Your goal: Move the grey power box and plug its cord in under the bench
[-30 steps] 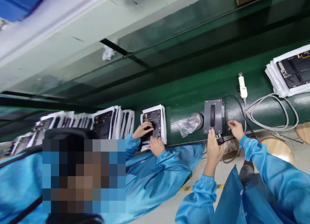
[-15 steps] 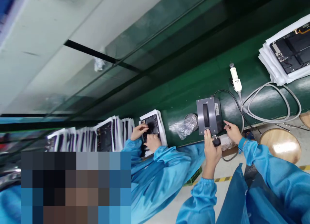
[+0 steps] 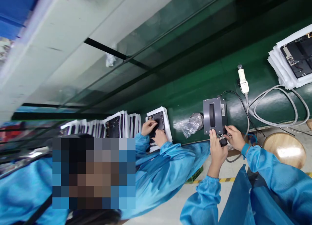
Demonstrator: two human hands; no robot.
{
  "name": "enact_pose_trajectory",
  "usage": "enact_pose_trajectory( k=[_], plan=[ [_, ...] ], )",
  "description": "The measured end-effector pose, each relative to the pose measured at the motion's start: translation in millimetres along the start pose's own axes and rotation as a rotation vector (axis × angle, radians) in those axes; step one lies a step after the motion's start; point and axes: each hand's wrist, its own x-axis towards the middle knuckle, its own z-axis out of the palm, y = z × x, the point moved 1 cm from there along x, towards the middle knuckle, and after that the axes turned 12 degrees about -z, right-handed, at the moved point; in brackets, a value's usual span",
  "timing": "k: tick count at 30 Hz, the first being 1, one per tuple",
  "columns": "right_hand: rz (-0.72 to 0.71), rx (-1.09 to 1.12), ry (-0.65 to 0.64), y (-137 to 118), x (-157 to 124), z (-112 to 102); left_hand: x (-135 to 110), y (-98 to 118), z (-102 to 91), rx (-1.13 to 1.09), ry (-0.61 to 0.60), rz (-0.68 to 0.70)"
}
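A grey box [image 3: 214,116] with a dark slot stands at the near edge of the green belt [image 3: 185,88]. My left hand [image 3: 216,151] is closed around a small black plug [image 3: 222,141] right under the box, thumb against the box's lower edge. My right hand [image 3: 234,137] pinches the same plug from the other side, fingertips touching the box's corner. A black cable [image 3: 237,96] runs from the box.
A co-worker's hands [image 3: 156,134] rest on a dark panel [image 3: 159,121] beside a row of panels in white sheets [image 3: 114,126]. A plastic bag [image 3: 186,127], round tin [image 3: 198,118], white driver tool [image 3: 243,82], grey cable loop [image 3: 278,106], another panel stack [image 3: 291,61] and wooden stool [image 3: 284,149] surround the box.
My right hand has moved left from beside the box onto the black plug, meeting my left hand. The view has swung slightly; the co-worker keeps working on the panel.
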Motion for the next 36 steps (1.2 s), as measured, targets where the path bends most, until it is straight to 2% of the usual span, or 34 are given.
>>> enact_pose_trajectory(
  k=[5, 10, 14, 17, 21, 24, 28, 32, 34, 36],
  plan=[
    [-0.051, -0.080, -0.005, 5, -4, 3, 0, 3, 0.3, -0.022, 0.048, 0.047],
    [-0.023, -0.084, -0.040, 6, -6, 1, 0, 0, 1.6, -0.038, 0.044, 0.027],
    [0.044, -0.041, -0.075, 2, 0, -6, 1, -2, 5.7, -0.095, -0.008, -0.027],
    [0.125, 0.022, -0.082, 0, 11, -10, 6, -1, 8.0, -0.135, -0.001, -0.047],
    [0.282, 0.196, -0.071, -12, 17, -19, 15, 8, -2.3, -0.202, 0.038, -0.107],
    [0.402, 0.421, -0.116, -41, 3, -43, 9, 30, -22.6, -0.274, 0.089, -0.206],
    [0.534, 0.697, -0.190, -106, -28, -100, -24, 86, -52.7, -0.426, 0.081, -0.274],
    [0.619, 0.820, -0.171, -169, -46, -148, -57, 150, -77.4, -0.619, -0.022, -0.139],
    [0.651, 0.855, -0.162, -189, -52, -162, -68, 174, -86.1, -0.705, -0.053, -0.031],
    [0.686, 0.887, -0.164, -202, -60, -170, -75, 189, -92.3, -0.759, -0.024, 0.050]
  ],
)
